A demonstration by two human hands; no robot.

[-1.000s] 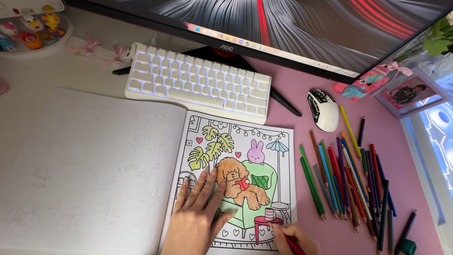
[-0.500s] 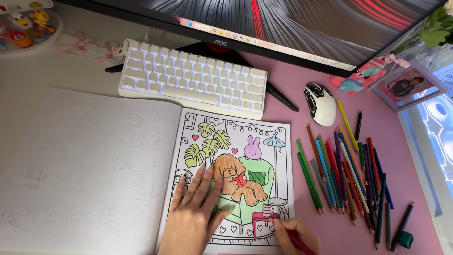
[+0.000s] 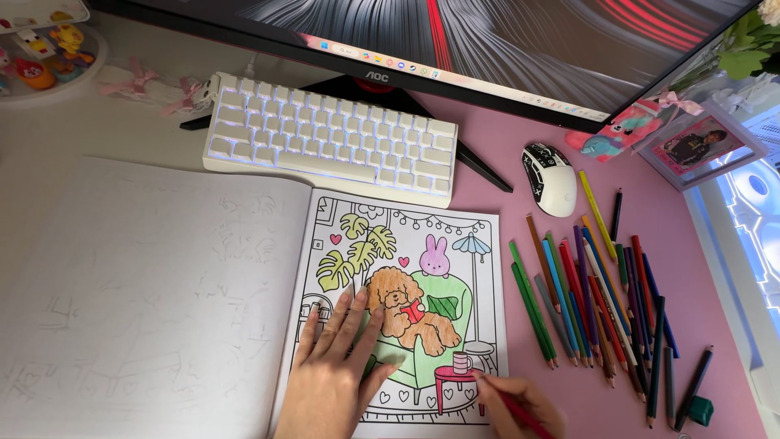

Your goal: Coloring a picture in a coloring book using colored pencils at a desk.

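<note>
Left hand (image 3: pixel 333 374): lies flat, fingers spread open, pressing down the open paper colouring book (image 3: pixel 398 301) at lower centre of the frame.
Right hand (image 3: pixel 520 406): fingers closed around a thin red colouring pencil (image 3: pixel 508 406), its tip at the small red side table drawn on the page (lower right).
Doing it well: short, light strokes inside the outline, with the page kept pinned.
Nearby: a row of loose coloured pencils (image 3: pixel 593 301) on the pink tabletop (image 3: pixel 504 211).

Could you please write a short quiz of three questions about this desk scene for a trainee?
1. True or false: the left hand lies flat on the colouring page.
2. What does the right hand hold? A) eraser B) red pencil C) mouse
3. Fill in: the loose coloured pencils lie on the ___ side of the page.

Key: 1 true; 2 B; 3 right
</note>
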